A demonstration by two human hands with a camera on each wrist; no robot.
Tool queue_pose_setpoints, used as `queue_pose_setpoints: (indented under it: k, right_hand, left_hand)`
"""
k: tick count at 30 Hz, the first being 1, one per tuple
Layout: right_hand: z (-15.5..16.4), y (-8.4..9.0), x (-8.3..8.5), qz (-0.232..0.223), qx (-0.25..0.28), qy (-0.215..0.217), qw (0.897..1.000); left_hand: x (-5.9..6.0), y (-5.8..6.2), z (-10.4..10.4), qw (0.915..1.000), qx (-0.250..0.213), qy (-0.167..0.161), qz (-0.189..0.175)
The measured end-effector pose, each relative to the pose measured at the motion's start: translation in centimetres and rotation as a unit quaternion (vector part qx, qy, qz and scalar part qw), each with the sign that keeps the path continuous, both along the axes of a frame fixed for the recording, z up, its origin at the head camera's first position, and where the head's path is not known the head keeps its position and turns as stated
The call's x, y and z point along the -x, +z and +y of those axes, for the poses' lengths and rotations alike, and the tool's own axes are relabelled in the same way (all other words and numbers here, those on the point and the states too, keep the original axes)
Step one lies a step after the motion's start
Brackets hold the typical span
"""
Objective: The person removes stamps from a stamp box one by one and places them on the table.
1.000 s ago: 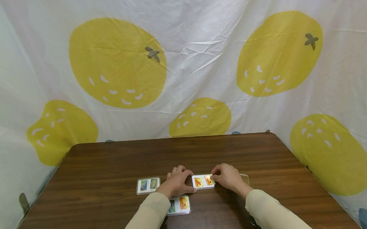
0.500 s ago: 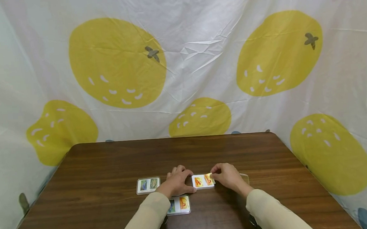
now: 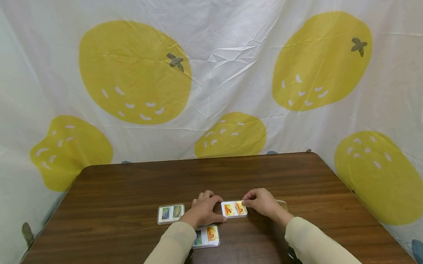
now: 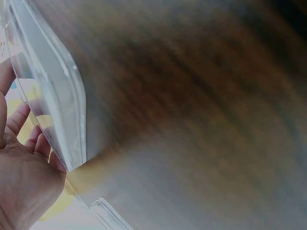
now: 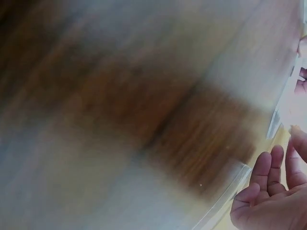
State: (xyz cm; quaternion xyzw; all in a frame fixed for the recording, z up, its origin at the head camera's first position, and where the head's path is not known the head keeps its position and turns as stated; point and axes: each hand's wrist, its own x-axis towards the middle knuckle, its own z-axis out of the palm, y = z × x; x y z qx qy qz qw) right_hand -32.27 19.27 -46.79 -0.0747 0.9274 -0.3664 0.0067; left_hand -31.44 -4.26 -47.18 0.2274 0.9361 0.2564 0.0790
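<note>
A stack of white cards (image 3: 234,214) with orange-and-yellow pictures lies mid-table in the head view. My left hand (image 3: 203,212) holds its left end, thumb at the near corner and index finger at the far one. At the far right corner, my right hand (image 3: 263,204) pinches the top picture card (image 3: 240,208) between thumb and fingertips. That card lies almost flush with the stack. Just below my left hand sits a clear plastic case (image 3: 209,236) of cards, partly hidden by the sleeve; its side appears large in the left wrist view.
Left of my left hand, another clear case of picture cards (image 3: 171,214) lies on the brown wooden table (image 3: 111,227). A clear plastic case or lid (image 3: 283,204) shows partly behind my right hand. A lemon-patterned cloth (image 3: 230,85) hangs behind the table.
The top card's right end, tilted up half a second ago, now lies flatter and straighter on the stack. My right fingertips shifted slightly left; my left hand stayed in place.
</note>
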Motion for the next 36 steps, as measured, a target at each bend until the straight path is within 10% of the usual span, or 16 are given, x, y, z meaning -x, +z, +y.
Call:
queue_pose_setpoints:
  k: [36]
  right_hand:
    - [1.9,1.0,-1.9,-0.080,0.109,-0.011,0.991]
  left_hand:
    - [-0.2,0.3,0.0,1.0000,-0.009,-0.005,0.000]
